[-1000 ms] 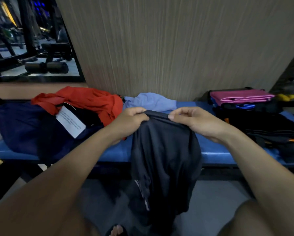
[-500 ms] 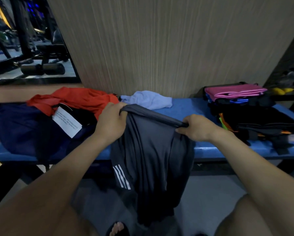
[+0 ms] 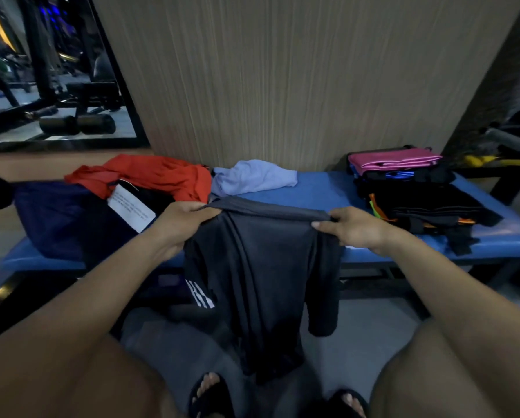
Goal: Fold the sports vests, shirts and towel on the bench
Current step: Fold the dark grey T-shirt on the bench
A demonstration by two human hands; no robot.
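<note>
Since the earlier pictures the two hands have drawn further apart, so the top edge of the dark grey sports shirt (image 3: 261, 267) with three white stripes low on its left side now stretches nearly straight between them, and more of the cloth hangs spread out below. The left hand (image 3: 183, 220) pinches the left end of that edge, thumb over the cloth and fingers curled beneath. The right hand (image 3: 353, 227) pinches the right end, fingers curled round the hem. The shirt hangs down from both grips in front of the blue padded worktop (image 3: 319, 191), its lower part reaching toward the grey floor (image 3: 361, 336) between the person's sandalled feet.

Beyond the left grip lies a crumpled red-orange garment (image 3: 162, 173), and just to its right, beyond the stretched edge, a rumpled light blue cloth (image 3: 255, 176); the two touch. Left of the left grip sits a heap of dark navy fabric (image 3: 59, 218) with a white printed label (image 3: 130, 211) lying on it. To the right of the right grip, apart from it, stands a stack of folded clothes (image 3: 418, 203), mostly black with orange and green edges showing, topped by a folded pink piece (image 3: 394, 156). A wood-grain wall panel (image 3: 283, 70) rises behind the worktop.
</note>
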